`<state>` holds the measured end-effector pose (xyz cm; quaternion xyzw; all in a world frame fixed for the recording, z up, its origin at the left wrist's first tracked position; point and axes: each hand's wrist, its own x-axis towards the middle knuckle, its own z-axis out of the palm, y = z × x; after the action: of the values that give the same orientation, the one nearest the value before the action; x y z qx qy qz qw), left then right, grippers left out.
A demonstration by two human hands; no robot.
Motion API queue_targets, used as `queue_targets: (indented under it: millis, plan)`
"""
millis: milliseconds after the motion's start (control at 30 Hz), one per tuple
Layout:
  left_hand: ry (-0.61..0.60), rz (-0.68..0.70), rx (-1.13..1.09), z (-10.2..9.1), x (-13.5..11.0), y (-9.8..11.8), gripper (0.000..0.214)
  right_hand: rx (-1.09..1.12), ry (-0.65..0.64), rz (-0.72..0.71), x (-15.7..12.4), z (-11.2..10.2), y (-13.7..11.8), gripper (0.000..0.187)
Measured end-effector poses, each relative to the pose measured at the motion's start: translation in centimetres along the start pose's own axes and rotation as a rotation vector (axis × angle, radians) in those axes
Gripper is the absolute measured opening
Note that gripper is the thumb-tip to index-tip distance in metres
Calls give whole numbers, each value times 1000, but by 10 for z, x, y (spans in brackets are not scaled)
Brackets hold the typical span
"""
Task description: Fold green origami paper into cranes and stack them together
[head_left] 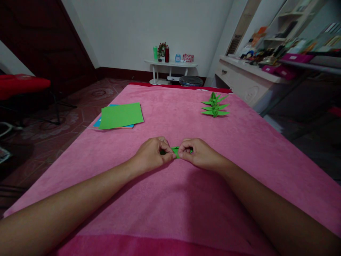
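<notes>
The scene is seen from one camera worn on the head, aimed forward and down. The pink worktop (239, 160) is viewed closely from its near edge, left hand (151, 155) and right hand (200, 154) centred, the far wall (149, 28) beyond.

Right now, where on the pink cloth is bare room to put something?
Bare: between the paper stack and the folded green pieces; the pink cloth between the forearms. Crowded: where left hand and right hand pinch green paper.

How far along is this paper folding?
Done, it seems: folded green paper figures lie stacked at the far right. In hand: the left hand and right hand pinch a small green paper piece between them. Left: flat sheets, green over blue, lie untouched.
</notes>
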<state>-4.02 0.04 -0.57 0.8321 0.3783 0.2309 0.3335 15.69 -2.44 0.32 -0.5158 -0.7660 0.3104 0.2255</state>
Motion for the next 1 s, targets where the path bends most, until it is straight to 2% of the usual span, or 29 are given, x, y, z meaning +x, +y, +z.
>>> queue_targets:
  millis: [133, 200, 333, 467, 633, 733, 900, 1000]
  plan:
    - [-6, 20, -7, -2, 3, -2, 10, 78, 8, -28, -1, -2, 1, 7]
    - [-3, 3, -32, -3, 6, -5, 13, 130, 68, -32, 0, -2, 1, 4]
    - [-11, -69, -87, -2, 14, -12, 21, 180, 201, -19, 1, 0, 3, 15]
    - [-14, -63, -104, -2, 15, -15, 21, 37, 167, -63, 2, 4, 8, 21]
    - [-55, -16, -121, -5, 10, -8, 20, -45, 140, -114, 1, 6, 11, 7]
    - [-44, 43, -24, -7, 8, -5, 21, -36, 136, -112, 1, 6, 10, 4]
    - [56, 172, 188, -7, 7, -2, 10, -26, 168, -120, 0, 7, 9, 5]
    - [74, 208, 241, -7, 7, -1, 9, -18, 199, -121, -1, 8, 8, 2]
